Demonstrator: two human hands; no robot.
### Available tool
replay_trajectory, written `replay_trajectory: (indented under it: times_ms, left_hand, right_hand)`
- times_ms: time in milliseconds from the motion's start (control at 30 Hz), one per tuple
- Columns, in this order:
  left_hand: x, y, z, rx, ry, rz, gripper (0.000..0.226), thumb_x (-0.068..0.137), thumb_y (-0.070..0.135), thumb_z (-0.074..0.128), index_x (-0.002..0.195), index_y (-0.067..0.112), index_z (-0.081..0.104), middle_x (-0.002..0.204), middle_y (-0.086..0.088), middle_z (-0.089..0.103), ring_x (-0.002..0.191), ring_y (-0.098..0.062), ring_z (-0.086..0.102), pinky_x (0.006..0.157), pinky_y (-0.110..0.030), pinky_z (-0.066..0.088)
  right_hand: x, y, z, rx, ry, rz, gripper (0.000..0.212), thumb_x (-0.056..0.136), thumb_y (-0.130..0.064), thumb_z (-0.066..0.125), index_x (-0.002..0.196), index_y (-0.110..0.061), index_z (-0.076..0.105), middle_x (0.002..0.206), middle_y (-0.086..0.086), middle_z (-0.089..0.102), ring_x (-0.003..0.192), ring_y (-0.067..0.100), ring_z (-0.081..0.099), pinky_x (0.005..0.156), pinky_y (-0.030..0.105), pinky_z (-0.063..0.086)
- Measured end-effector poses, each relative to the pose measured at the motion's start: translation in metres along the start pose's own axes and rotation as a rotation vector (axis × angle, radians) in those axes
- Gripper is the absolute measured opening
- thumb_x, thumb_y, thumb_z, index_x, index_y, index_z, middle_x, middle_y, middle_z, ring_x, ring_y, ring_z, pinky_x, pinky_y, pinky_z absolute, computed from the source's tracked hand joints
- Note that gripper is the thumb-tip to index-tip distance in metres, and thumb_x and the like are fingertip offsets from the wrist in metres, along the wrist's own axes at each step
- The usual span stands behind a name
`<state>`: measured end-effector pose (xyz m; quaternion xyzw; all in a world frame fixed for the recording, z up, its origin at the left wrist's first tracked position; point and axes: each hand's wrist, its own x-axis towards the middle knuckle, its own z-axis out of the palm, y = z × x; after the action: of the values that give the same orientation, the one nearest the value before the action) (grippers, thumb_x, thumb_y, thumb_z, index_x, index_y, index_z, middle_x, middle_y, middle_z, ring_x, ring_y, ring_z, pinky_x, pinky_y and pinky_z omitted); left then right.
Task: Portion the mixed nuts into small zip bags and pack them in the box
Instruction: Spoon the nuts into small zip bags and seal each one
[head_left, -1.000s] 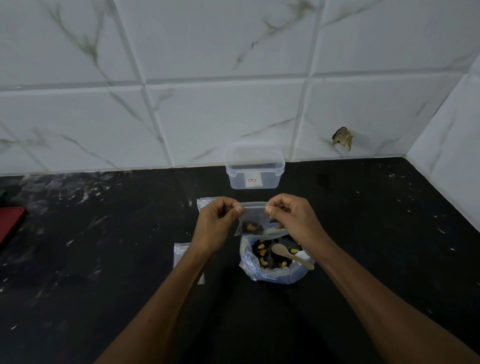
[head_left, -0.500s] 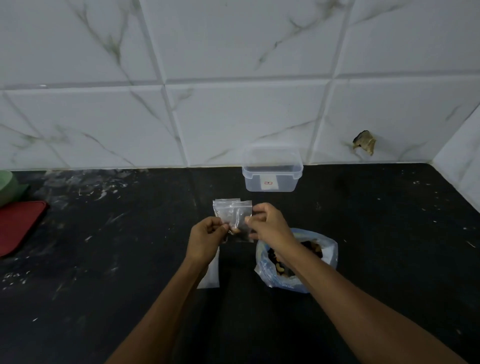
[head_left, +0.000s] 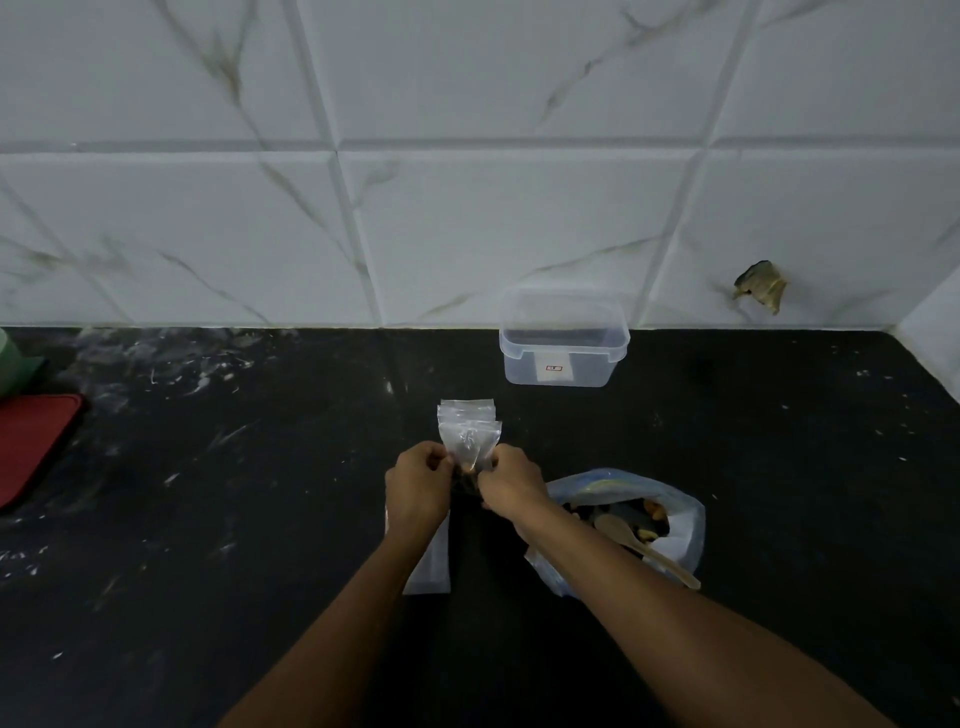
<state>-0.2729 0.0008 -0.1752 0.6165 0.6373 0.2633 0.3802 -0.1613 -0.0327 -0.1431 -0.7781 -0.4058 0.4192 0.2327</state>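
Nearest, at 5 o'clock, the big bag of mixed nuts (head_left: 623, 525) sits open with a wooden spoon (head_left: 641, 545) lying inside; a bump from the right arm could tip it and spill nuts. In the middle, the left hand (head_left: 418, 491) and right hand (head_left: 511, 486) both pinch a small zip bag (head_left: 470, 441) with a few nuts at the bottom. If the top is not pressed shut, nuts could fall out. A flat empty bag (head_left: 428, 566) lies under the left wrist. Far off, at 1 o'clock, the clear box (head_left: 563, 358) waits by the wall and looks empty.
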Motion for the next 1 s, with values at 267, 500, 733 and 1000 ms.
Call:
replay_trajectory:
  times_ms: [267, 500, 733, 1000]
  left_hand:
    - [0.010, -0.009, 0.007, 0.134, 0.047, -0.016, 0.013, 0.095, 0.017, 0.058, 0.084, 0.018, 0.065, 0.075, 0.003, 0.066, 0.070, -0.012, 0.065, 0.064, -0.032, 0.055]
    - [0.018, -0.006, 0.007, 0.112, 0.023, -0.008, 0.009, 0.094, 0.018, 0.061, 0.086, 0.019, 0.066, 0.077, 0.003, 0.067, 0.071, -0.012, 0.066, 0.065, -0.034, 0.057]
    - [0.000, -0.016, -0.030, 0.023, 0.044, -0.100, 0.016, 0.096, 0.025, 0.059, 0.110, 0.020, 0.065, 0.098, 0.005, 0.065, 0.088, -0.008, 0.061, 0.078, -0.030, 0.052]
    - [-0.052, -0.050, -0.062, -0.013, -0.112, -0.299, 0.024, 0.097, 0.021, 0.057, 0.120, 0.017, 0.060, 0.111, -0.001, 0.060, 0.091, -0.012, 0.057, 0.064, -0.022, 0.043]
  right_hand:
    - [0.014, -0.007, 0.009, 0.000, -0.053, 0.076, 0.025, 0.096, -0.014, 0.049, 0.120, -0.014, 0.054, 0.114, 0.010, 0.061, 0.104, 0.023, 0.061, 0.079, 0.031, 0.050]
    - [0.019, -0.008, 0.007, 0.007, -0.039, 0.071, 0.027, 0.094, -0.019, 0.054, 0.121, -0.015, 0.054, 0.116, 0.008, 0.062, 0.104, 0.022, 0.060, 0.083, 0.033, 0.050]
    - [-0.003, 0.008, 0.011, -0.024, 0.011, 0.050, 0.038, 0.088, -0.023, 0.060, 0.122, -0.013, 0.048, 0.115, 0.008, 0.060, 0.101, 0.023, 0.062, 0.081, 0.036, 0.053]
    - [-0.043, 0.027, 0.040, -0.109, -0.175, 0.138, 0.018, 0.093, -0.023, 0.059, 0.105, -0.010, 0.062, 0.096, 0.011, 0.070, 0.079, 0.019, 0.072, 0.072, 0.032, 0.061]
